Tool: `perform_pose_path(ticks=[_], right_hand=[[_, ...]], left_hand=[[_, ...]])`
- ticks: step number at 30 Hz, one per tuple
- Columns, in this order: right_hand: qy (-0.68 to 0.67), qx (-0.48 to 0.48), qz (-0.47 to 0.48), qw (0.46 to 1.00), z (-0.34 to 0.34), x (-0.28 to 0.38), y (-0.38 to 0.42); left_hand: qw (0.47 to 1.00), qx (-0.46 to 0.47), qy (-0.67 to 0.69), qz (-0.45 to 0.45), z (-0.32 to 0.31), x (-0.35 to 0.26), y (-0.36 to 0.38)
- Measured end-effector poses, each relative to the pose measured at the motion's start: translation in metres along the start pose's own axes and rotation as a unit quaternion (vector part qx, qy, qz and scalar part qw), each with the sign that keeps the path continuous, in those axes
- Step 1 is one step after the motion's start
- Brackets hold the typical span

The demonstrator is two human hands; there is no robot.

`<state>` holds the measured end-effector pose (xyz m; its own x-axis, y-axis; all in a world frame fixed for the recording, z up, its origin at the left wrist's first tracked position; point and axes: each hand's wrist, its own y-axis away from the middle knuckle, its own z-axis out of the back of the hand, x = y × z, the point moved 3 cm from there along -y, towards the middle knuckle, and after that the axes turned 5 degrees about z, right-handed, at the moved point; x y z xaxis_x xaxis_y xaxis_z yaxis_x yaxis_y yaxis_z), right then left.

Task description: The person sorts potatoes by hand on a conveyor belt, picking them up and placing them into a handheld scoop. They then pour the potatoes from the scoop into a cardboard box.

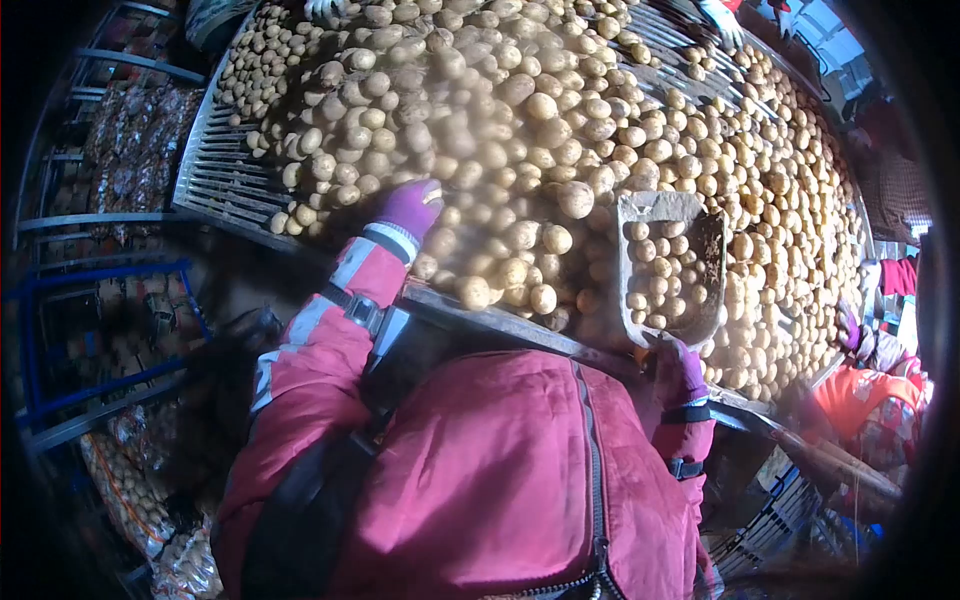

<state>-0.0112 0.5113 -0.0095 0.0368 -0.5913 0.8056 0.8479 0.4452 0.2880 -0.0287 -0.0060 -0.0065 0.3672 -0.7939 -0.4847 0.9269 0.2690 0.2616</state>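
A broad heap of pale potatoes (575,199) covers the slatted table in front of me. My left hand (408,208), in a purple glove, is at the near edge of the heap, against the potatoes. Its fingers are foreshortened and partly hidden, so I cannot make out whether they grip anything. My right hand (680,368), also in a purple glove, is closed on the near end of a worn scoop (711,262). Several small potatoes (662,268) lie inside the scoop, which rests among the larger ones.
Bare metal slats (225,165) show at the table's left, with more at the back. Filled net bags (130,490) and a blue metal frame (105,275) stand to my left. Other people's gloved hands (722,22) reach in at the back, and another person's sleeve (865,400) is at right.
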Motion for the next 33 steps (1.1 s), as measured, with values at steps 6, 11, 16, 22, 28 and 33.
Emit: perform_pose_path(ticks=[6,11,16,22,28,33], right_hand=[[-0.137,-0.070,-0.003,0.988,-0.022,-0.034,0.010],[0.007,-0.064,0.046,0.997,-0.012,0.019,0.011],[-0.068,-0.043,0.026,0.996,-0.028,-0.031,0.010],[-0.061,-0.063,-0.012,0.996,-0.013,-0.016,0.012],[-0.308,-0.126,-0.106,0.937,0.017,-0.067,0.043],[-0.364,-0.135,-0.129,0.912,0.046,-0.081,0.059]], left_hand=[[0.983,-0.132,0.074,-0.102,0.013,-0.038,-0.021],[0.975,-0.186,-0.021,-0.117,0.037,-0.024,-0.082],[0.986,-0.117,-0.100,-0.066,-0.001,-0.058,-0.105],[0.985,-0.130,-0.021,-0.109,-0.003,-0.066,-0.103],[0.981,-0.122,-0.149,-0.027,-0.005,-0.114,-0.121],[0.996,0.014,-0.039,0.085,-0.060,-0.117,-0.186]])
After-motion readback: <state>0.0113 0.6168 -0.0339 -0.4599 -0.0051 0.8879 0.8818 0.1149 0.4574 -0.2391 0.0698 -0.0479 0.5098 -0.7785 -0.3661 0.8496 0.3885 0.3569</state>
